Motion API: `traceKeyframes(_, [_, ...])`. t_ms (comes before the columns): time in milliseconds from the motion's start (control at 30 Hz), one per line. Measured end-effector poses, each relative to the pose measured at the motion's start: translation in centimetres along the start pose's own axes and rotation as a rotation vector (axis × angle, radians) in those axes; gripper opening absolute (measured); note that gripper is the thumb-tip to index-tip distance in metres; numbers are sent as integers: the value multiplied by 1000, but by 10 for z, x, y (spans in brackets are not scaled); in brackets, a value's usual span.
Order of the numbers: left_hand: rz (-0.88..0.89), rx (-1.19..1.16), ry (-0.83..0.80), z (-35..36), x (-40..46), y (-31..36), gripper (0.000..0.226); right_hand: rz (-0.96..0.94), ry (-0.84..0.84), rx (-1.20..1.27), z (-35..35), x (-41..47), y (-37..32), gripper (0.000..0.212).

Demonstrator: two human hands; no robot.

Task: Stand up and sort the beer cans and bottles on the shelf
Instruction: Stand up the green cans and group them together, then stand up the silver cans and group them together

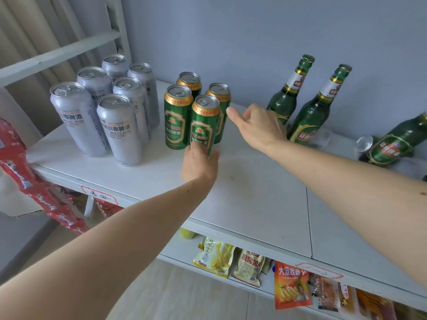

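Observation:
Several tall silver cans stand grouped at the left of the white shelf. Several green cans stand upright in the middle. My left hand grips the base of the front green can. My right hand hovers with fingers spread just right of the green cans, its thumb near the rear right can. Two green bottles stand upright against the wall behind that hand. A third green bottle lies tilted at the far right beside a fallen can.
The blue-grey wall runs close behind the bottles. Red snack packets hang off the shelf's left end. Snack bags fill the lower shelf. A white frame rises behind the silver cans.

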State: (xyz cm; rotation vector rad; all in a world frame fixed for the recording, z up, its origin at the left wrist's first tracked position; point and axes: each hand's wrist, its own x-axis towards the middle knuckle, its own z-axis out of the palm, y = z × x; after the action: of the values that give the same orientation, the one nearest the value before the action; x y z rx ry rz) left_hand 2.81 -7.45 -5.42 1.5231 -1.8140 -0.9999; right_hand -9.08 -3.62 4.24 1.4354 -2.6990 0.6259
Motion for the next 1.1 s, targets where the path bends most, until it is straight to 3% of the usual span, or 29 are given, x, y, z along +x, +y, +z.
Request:
traceKeyframes(300, [259, 146, -126, 49, -46, 46, 28, 155, 29, -67, -33, -34, 93, 59])
traceKeyframes(700, [533, 187, -274, 141, -84, 112, 41, 373, 24, -198, -70, -36, 226, 49])
traceKeyframes(867, [627, 319, -283, 175, -86, 127, 42, 278, -51, -216, -69, -4, 255, 46])
traceKeyframes(1100, [620, 385, -258, 205, -78, 136, 43, 37, -189, -342, -49, 47, 269, 82])
